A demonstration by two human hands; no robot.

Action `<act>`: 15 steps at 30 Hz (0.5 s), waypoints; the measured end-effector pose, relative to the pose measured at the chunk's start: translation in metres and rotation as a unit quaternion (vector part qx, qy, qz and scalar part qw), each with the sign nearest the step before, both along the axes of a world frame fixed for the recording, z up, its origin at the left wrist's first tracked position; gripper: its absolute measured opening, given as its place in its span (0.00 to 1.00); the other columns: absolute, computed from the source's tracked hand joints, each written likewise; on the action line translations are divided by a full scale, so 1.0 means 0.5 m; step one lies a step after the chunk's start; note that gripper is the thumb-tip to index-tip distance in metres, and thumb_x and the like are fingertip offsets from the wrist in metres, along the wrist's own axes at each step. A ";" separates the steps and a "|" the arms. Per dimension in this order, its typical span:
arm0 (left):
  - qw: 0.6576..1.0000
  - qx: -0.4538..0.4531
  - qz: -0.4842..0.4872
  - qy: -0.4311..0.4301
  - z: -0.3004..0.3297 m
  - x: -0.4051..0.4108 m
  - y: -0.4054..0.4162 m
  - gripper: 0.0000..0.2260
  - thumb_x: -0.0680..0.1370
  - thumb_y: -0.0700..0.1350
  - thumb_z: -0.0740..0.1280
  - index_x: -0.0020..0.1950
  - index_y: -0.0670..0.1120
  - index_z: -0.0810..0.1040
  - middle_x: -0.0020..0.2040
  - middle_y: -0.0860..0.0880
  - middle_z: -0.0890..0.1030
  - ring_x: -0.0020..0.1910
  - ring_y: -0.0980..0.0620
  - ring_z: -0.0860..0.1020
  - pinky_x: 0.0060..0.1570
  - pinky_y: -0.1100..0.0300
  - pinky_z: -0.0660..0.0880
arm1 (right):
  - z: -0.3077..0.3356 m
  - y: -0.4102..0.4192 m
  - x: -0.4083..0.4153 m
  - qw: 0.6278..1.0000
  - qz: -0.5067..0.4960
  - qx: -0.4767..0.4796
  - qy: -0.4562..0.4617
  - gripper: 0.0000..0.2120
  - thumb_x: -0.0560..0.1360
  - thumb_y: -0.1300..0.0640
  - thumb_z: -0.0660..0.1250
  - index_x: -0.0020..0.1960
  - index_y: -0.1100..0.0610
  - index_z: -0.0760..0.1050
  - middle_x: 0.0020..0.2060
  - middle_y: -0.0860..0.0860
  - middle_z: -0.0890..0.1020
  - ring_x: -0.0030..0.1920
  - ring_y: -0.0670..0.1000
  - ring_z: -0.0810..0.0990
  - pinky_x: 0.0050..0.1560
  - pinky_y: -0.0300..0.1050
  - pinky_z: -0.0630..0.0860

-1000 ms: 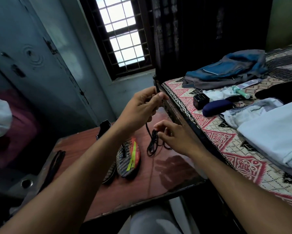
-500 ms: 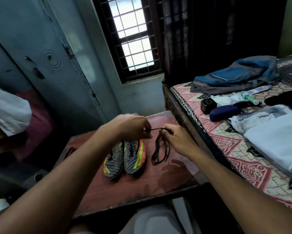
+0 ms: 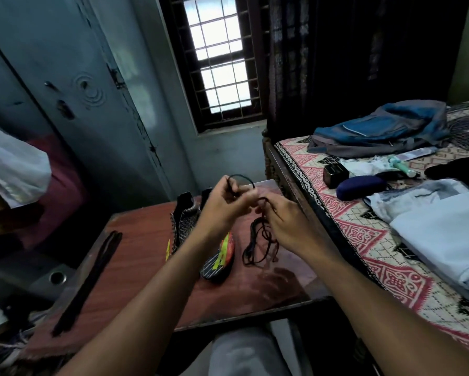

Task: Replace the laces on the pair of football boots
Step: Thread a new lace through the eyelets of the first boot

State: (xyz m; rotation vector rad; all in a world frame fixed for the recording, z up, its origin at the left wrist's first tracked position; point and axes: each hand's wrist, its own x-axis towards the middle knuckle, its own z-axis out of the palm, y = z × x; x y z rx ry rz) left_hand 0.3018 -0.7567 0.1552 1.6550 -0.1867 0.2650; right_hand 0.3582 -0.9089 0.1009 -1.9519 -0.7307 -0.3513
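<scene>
Football boots (image 3: pixel 200 234) sit side by side in the middle of the red-brown table (image 3: pixel 135 267), partly hidden behind the left forearm. Above them both hands work a black lace (image 3: pixel 260 240): the left hand (image 3: pixel 222 204) pinches a loop that arcs over its knuckles, the right hand (image 3: pixel 284 223) grips the strand just beside it, and the remaining length dangles in a tangle down to the tabletop beside the right boot. Another dark pair of laces (image 3: pixel 92 275) lies straight near the table's left edge. On the bed (image 3: pixel 363 240) to the right, a blue backpack (image 3: pixel 382 131).
</scene>
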 end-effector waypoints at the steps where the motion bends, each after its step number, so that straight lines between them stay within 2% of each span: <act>1: 1.000 0.027 0.004 -0.004 -0.016 0.005 -0.006 0.16 0.77 0.43 0.76 0.51 0.46 0.67 0.47 0.44 0.81 0.49 0.49 0.81 0.50 0.53 0.77 | 0.013 -0.005 -0.009 0.999 -0.005 -0.019 -0.031 0.11 0.84 0.60 0.59 0.54 0.58 0.80 0.46 0.52 0.84 0.48 0.51 0.81 0.47 0.45 0.72; 3: 0.994 0.098 0.033 -0.020 -0.029 0.010 -0.013 0.19 0.75 0.44 0.78 0.49 0.47 0.67 0.44 0.50 0.77 0.43 0.54 0.79 0.45 0.56 0.77 | 0.022 -0.016 -0.014 0.996 -0.022 -0.053 -0.065 0.08 0.81 0.63 0.61 0.52 0.59 0.79 0.45 0.54 0.83 0.46 0.55 0.80 0.44 0.49 0.70; 5: 0.979 0.182 0.076 -0.053 -0.024 0.012 -0.019 0.18 0.75 0.45 0.78 0.48 0.46 0.68 0.42 0.54 0.78 0.43 0.56 0.82 0.44 0.57 0.79 | 0.020 -0.021 -0.009 0.993 -0.043 -0.071 -0.082 0.08 0.81 0.63 0.61 0.53 0.59 0.79 0.45 0.55 0.83 0.46 0.57 0.80 0.43 0.51 0.71; 7: 0.953 0.253 0.134 -0.100 -0.017 0.015 -0.019 0.15 0.77 0.45 0.76 0.47 0.45 0.70 0.41 0.53 0.80 0.42 0.55 0.83 0.43 0.53 0.81 | 0.015 -0.020 -0.001 0.991 -0.055 -0.077 -0.098 0.08 0.83 0.59 0.62 0.54 0.59 0.79 0.45 0.55 0.84 0.47 0.58 0.81 0.43 0.52 0.71; 9: 0.943 0.258 0.175 -0.121 -0.009 0.019 -0.013 0.12 0.79 0.45 0.73 0.47 0.45 0.70 0.41 0.50 0.81 0.43 0.49 0.83 0.44 0.47 0.81 | 0.010 -0.019 0.006 0.987 -0.067 -0.100 -0.102 0.10 0.84 0.56 0.61 0.51 0.59 0.80 0.44 0.56 0.84 0.46 0.60 0.81 0.42 0.52 0.70; 10: 0.956 0.212 0.171 -0.112 -0.003 0.021 -0.010 0.11 0.80 0.43 0.72 0.47 0.44 0.69 0.42 0.47 0.81 0.45 0.45 0.84 0.45 0.45 0.82 | 0.003 -0.020 0.009 0.986 -0.069 -0.114 -0.096 0.11 0.85 0.54 0.61 0.49 0.58 0.79 0.44 0.57 0.83 0.46 0.60 0.81 0.42 0.53 0.70; 12: 0.984 0.070 0.143 -0.082 0.013 0.025 -0.005 0.08 0.82 0.39 0.68 0.49 0.45 0.68 0.45 0.43 0.79 0.46 0.38 0.83 0.42 0.51 0.81 | -0.019 -0.024 0.021 0.987 -0.059 -0.141 -0.057 0.13 0.85 0.52 0.60 0.48 0.57 0.77 0.44 0.56 0.82 0.47 0.61 0.80 0.44 0.54 0.71; 13: 0.989 -0.013 0.134 -0.067 0.025 0.024 -0.003 0.07 0.84 0.38 0.65 0.50 0.47 0.68 0.47 0.42 0.79 0.46 0.37 0.84 0.42 0.53 0.81 | -0.030 -0.028 0.027 0.986 -0.058 -0.153 -0.030 0.13 0.85 0.52 0.59 0.48 0.57 0.76 0.45 0.56 0.81 0.48 0.61 0.80 0.44 0.55 0.72; 15: 0.975 -0.183 0.122 -0.036 0.056 0.014 0.001 0.08 0.85 0.36 0.59 0.50 0.48 0.69 0.45 0.45 0.77 0.42 0.42 0.85 0.43 0.52 0.82 | -0.049 -0.037 0.041 0.983 -0.073 -0.170 0.012 0.14 0.86 0.51 0.57 0.49 0.57 0.75 0.46 0.56 0.81 0.50 0.62 0.80 0.45 0.54 0.71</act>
